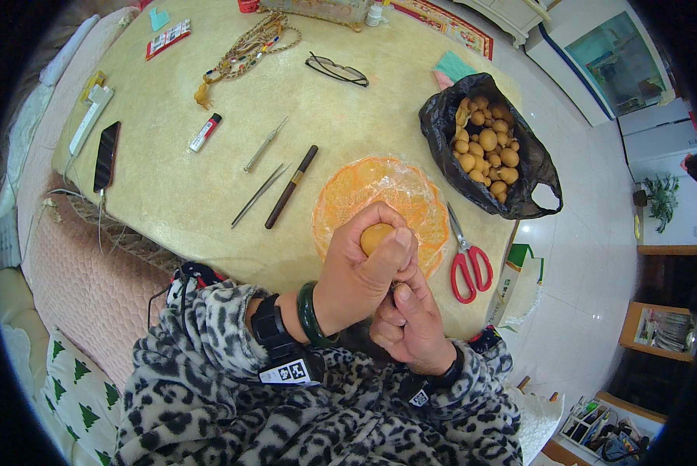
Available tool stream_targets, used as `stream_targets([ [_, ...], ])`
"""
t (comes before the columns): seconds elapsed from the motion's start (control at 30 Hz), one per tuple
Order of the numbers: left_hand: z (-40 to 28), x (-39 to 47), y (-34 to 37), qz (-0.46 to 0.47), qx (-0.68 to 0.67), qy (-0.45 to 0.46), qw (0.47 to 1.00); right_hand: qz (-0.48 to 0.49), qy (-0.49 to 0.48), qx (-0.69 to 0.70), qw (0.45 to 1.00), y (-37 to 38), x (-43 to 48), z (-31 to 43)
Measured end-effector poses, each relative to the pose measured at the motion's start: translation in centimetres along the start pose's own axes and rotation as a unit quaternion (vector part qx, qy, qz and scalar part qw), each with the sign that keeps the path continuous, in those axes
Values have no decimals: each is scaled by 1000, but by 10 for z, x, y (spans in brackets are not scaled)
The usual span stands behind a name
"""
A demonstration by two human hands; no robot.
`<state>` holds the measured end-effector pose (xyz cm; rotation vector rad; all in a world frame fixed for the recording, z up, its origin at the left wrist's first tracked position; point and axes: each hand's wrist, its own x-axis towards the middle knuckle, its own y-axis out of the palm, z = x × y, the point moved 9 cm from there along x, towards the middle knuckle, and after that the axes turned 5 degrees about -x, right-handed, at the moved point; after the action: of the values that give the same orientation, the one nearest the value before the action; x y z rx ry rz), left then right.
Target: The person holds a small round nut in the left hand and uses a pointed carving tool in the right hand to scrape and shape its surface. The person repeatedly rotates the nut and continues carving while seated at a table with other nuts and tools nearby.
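My left hand (360,268), with a green bangle at its wrist, is closed around a small round tan gourd (375,237). Just below, my right hand (409,326) has its fingers curled and meets the left; a small dark bit shows between its fingertips, too hidden to name. Beneath the hands lies an orange woven round tray (348,180) covered in clear plastic. Scissors with red handles (471,271) rest to its right. On its left are a dark brown pen-like tool (292,186), metal tweezers (260,195) and a slim metal tool (266,144).
A black plastic bag (442,157) of small round gourds stands at the right table edge. Eyeglasses (338,70), a braided cord (240,55), a lighter (206,133) and a phone (106,156) with a cable lie farther off. A paper bag (514,285) is beside the table.
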<state>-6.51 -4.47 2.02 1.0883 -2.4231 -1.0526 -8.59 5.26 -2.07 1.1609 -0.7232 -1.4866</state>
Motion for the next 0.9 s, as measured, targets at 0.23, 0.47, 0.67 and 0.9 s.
stream_targets([
  [0.23, -6, 0, 1, 4, 71, 53, 996, -75, -360, -675, 639, 26, -12, 41],
  [0.47, -2, 0, 2, 18, 9, 5, 1000, -1, -26, -118, 993, 1, 0, 9],
  [0.67, -7, 13, -6, 23, 130, 4, 991, -68, -225, -485, 843, 6, 4, 49],
  [0.9, 1, 9, -10, -30, 106, -29, 993, -83, -374, -788, 482, 43, -13, 65],
])
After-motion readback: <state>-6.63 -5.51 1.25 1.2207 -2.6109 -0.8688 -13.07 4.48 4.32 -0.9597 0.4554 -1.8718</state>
